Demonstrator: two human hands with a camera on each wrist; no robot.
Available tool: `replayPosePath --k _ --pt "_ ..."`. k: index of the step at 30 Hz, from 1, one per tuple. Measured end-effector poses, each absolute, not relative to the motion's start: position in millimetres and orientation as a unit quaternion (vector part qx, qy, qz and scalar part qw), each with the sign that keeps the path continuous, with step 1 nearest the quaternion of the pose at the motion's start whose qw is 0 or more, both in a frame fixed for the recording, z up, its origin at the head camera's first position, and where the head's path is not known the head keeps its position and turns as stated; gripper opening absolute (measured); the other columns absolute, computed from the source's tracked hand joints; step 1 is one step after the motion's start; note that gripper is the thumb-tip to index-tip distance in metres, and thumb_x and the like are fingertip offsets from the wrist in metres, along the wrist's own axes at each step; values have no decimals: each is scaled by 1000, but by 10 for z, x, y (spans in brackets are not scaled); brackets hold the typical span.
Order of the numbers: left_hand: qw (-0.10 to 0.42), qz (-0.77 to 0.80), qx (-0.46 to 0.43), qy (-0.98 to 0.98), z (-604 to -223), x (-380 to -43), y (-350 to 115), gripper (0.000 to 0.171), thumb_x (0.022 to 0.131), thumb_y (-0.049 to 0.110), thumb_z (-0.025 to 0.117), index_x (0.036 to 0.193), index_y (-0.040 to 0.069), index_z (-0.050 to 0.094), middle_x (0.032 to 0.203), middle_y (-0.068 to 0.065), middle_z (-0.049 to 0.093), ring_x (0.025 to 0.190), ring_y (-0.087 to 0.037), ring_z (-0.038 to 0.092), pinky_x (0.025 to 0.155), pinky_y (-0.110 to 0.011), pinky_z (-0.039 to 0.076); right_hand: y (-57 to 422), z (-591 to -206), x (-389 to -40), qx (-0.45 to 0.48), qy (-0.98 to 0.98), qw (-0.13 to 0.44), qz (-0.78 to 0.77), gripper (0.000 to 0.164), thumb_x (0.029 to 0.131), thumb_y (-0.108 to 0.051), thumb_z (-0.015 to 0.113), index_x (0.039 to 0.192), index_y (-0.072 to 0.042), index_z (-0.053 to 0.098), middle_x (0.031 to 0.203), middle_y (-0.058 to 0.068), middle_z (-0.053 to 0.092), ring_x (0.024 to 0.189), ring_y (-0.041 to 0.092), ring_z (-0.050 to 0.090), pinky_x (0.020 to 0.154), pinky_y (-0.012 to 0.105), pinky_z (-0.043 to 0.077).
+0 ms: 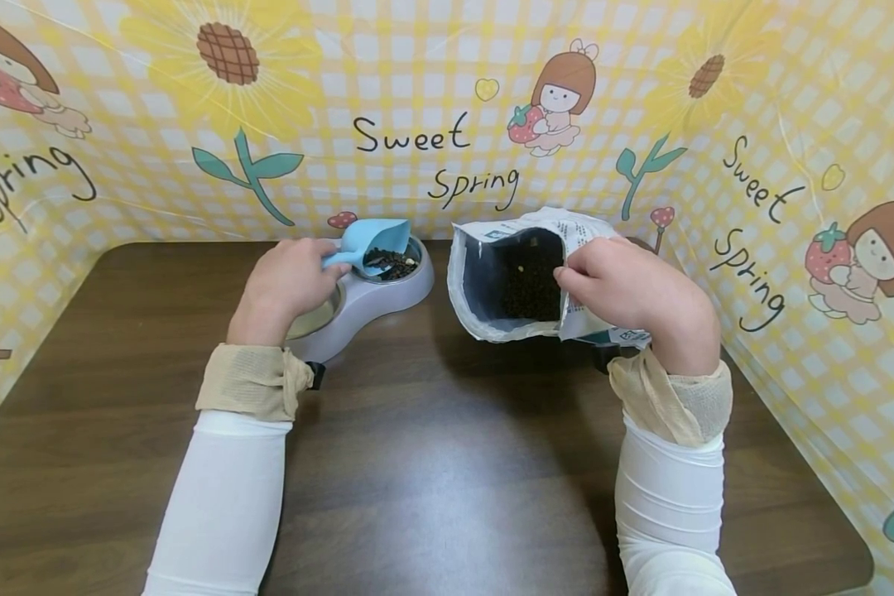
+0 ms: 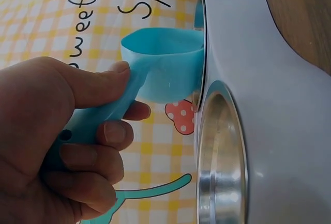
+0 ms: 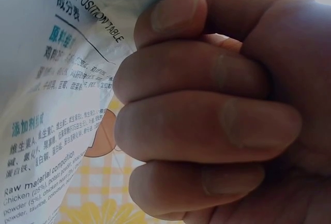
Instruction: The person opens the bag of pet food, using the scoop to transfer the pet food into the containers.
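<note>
My left hand (image 1: 289, 281) grips the handle of a light blue scoop (image 2: 170, 74), which is tilted over the far bowl of a pale double pet bowl (image 1: 376, 300). Dark kibble (image 1: 393, 263) lies in that far bowl, at the scoop's mouth. The nearer metal bowl (image 2: 222, 157) shows a bare shiny inside in the left wrist view. My right hand (image 1: 626, 277) pinches the rim of a white pet food bag (image 1: 471, 329), its fingers curled. The bag's mouth gapes toward me, with dark kibble (image 1: 531, 281) inside. Ingredient print covers the bag's side in the right wrist view.
Both bowl and bag are at the far side of a dark wooden table (image 1: 417, 463). A yellow checked cloth (image 1: 417, 74) with sunflowers and lettering hangs behind and along the sides. A small dark object (image 1: 605, 358) shows below the bag by my right wrist.
</note>
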State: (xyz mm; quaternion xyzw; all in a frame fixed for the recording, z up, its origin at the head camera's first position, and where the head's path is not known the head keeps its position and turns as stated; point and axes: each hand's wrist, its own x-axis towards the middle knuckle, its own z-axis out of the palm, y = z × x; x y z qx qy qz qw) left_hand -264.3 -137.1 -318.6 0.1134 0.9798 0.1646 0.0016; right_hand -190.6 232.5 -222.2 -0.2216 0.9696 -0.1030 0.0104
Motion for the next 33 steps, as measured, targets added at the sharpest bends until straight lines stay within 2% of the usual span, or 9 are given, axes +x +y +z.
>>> replayPosePath --k 5,13,16,20,33 --pt "-9 157 116 981 -3189 -2652 -1371 48 100 28 55 142 5 53 139 -22 56 113 -43 55 88 -62 47 2321 -2223 -1913 -219 970 13 -102 49 100 -20 47 51 -15 42 49 -5 32 43 15 38 50 31 37" --pt "-24 147 116 982 -3191 -2657 -1386 44 100 27 56 138 4 56 129 -23 62 94 -38 59 79 -58 49 2313 -2219 -1922 -219 971 13 -99 49 100 -21 48 51 -15 42 49 -5 32 44 16 38 50 31 37" --pt "-35 147 115 982 -3188 -2654 -1391 37 100 27 56 129 5 61 114 -22 67 86 -36 58 73 -55 49 2311 -2216 -1924 -218 971 15 -100 49 100 -21 48 51 -15 43 49 -5 32 44 16 38 50 31 37" --pt "-53 144 115 981 -3194 -2658 -1392 31 99 27 57 119 5 63 99 -20 66 80 -35 57 67 -53 48 2309 -2217 -1926 -217 971 14 -101 49 100 -21 48 51 -15 42 49 -5 31 43 15 37 49 31 37" --pt "-101 112 133 980 -3199 -2667 -1392 21 97 25 61 91 5 61 78 -16 61 70 -35 56 62 -52 48 2300 -2231 -1942 -220 970 12 -100 50 100 -21 47 51 -16 40 48 -6 31 43 15 37 50 30 36"
